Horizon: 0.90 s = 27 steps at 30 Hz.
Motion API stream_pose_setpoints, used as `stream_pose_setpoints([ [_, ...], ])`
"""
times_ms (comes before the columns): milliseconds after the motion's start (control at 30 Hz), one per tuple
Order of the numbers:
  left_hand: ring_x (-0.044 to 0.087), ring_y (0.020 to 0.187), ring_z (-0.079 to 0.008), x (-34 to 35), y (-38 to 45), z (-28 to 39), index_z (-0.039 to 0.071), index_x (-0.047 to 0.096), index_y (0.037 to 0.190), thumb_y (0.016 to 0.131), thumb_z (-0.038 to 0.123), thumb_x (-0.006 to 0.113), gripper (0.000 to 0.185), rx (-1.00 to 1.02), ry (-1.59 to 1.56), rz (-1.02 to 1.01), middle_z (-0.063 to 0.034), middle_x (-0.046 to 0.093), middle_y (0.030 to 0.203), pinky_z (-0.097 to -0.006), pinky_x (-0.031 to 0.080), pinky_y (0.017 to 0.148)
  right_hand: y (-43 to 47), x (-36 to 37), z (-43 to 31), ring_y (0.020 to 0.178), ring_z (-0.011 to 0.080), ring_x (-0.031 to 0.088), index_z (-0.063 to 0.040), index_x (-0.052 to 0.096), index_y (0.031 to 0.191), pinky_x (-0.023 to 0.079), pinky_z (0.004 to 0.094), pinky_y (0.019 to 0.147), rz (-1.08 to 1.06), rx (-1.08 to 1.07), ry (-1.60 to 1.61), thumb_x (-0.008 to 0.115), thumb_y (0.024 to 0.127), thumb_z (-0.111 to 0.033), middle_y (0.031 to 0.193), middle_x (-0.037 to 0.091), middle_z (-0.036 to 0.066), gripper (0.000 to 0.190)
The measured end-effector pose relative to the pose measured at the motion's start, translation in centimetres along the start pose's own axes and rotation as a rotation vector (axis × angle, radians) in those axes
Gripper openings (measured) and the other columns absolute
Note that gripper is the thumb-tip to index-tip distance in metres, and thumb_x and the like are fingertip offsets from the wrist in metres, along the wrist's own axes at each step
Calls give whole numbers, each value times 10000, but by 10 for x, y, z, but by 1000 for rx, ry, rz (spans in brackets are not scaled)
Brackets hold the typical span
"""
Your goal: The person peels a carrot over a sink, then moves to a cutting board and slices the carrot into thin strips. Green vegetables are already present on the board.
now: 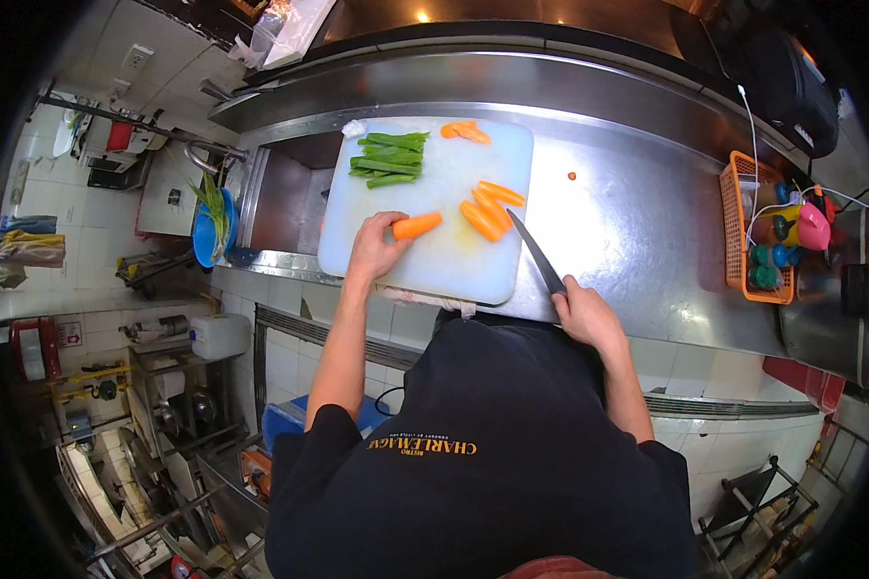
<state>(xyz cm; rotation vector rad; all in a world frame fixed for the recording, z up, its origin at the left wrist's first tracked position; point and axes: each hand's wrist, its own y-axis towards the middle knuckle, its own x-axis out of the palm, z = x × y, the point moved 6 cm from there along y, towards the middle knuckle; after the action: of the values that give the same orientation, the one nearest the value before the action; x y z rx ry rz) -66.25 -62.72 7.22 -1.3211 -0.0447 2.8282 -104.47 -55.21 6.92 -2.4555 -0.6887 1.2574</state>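
Note:
My left hand (381,244) grips a peeled carrot piece (417,226) that lies on a white plastic cutting board (376,210). In my right hand (586,311) is the handle of a kitchen knife (537,252). Its blade points up and left, with the tip by the board's right edge, close to several long carrot pieces (487,220). Cut green onion lengths (389,158) lie in a bunch on the board's upper left. Near the top edge sits a small heap of thin orange pieces (466,132), probably carrot.
The board partly covers a steel sink (290,195). A blue bowl (213,228) with green stalks stands left of it. On the steel counter (644,239), an orange plastic basket (739,239) of bottles stands at the right, a white cable (752,137) trailing over it. A small orange scrap (571,176) lies nearer.

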Motion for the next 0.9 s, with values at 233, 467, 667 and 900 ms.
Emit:
stream_pose_setpoints([
  [233,596,1191,-317,13,9,60,65,694,1194,755,106,795,453,273,214,55,-118,678,1246,-417,468,1059,-1,7,7,874,518,654,51,531,1085,498,568,776,26,10,16,546,1012,-247,875,682,327,307],
  [467,629,1113,-301,73,34,106,78,719,1127,814,166,769,329,522,322,-138,-101,706,1157,-421,485,1003,-3,-6,4,920,509,661,56,535,1118,512,567,827,103,-2,109,536,1004,-226,947,699,319,304],
  [667,680,801,-370,59,46,100,30,727,1079,903,178,676,236,376,291,-253,-141,741,888,-425,551,801,-11,-7,23,931,510,661,68,536,1150,514,550,829,157,69,181,553,1000,-234,951,694,324,338],
  [900,664,743,-173,53,57,63,1,727,1109,958,161,676,226,-69,-108,-343,-93,746,883,-301,530,713,-14,-3,32,886,524,653,76,537,1153,503,552,777,184,89,160,565,999,-263,879,674,339,373],
])
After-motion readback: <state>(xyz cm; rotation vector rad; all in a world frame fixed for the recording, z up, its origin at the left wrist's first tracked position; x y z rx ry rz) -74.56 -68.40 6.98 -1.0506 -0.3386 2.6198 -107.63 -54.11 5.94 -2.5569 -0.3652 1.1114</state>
